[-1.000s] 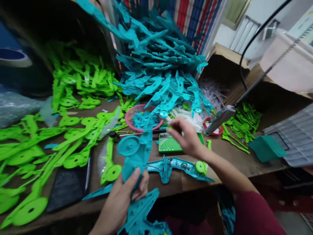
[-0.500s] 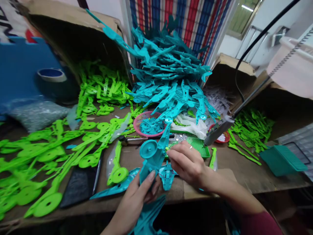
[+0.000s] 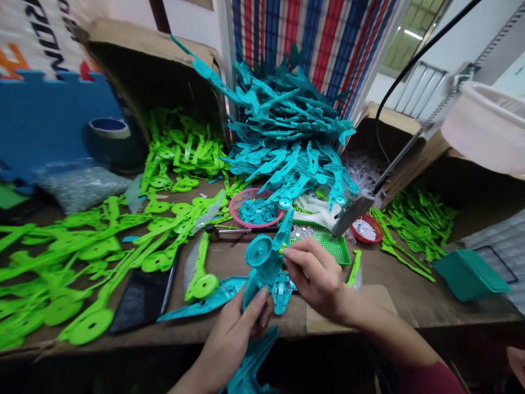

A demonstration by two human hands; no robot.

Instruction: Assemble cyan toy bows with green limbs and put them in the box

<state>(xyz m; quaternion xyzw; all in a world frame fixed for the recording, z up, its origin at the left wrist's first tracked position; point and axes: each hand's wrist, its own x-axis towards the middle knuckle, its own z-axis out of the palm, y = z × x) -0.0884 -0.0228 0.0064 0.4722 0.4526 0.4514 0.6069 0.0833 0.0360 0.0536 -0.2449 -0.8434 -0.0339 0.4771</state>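
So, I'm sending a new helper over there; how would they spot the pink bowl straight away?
Find the tall teal pile by the striped sheet. At the pile's near edge, slightly left, sits the pink bowl. Unlike the red bowl of white pieces farther right, it holds small teal pieces.

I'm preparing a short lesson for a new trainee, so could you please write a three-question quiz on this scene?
1. Multiple choice: what does the left hand grip?
A) the red bowl
B) a teal part
C) the green tray

2. True or false: the pink bowl holds small teal pieces.

3. Fill in the colour: beside the teal part, the right hand pinches a tiny ... bit.

Key: 1 B; 2 true; 3 yellow-green.
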